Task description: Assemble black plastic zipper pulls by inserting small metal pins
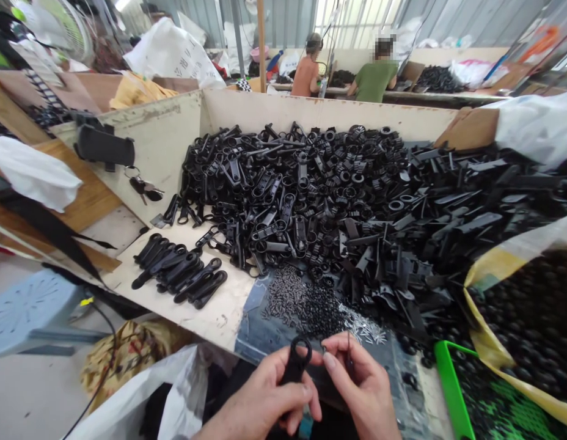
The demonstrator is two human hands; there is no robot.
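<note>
Corrugated metal walls (292, 24) stand behind two people, one in a green shirt (377, 79). Across my desk (223, 324) lies a heap of black plastic parts (283, 183), with a row of ring-ended handles (180, 269) to the left. At the near edge, my left hand (265, 391) grips a ring-ended black piece (292, 370), fingers curled round it. Just beside, my right hand (357, 379) pinches a tiny piece (324, 346), too small to identify, between thumb and forefinger. Silver pins (363, 325) lie beyond.
</note>
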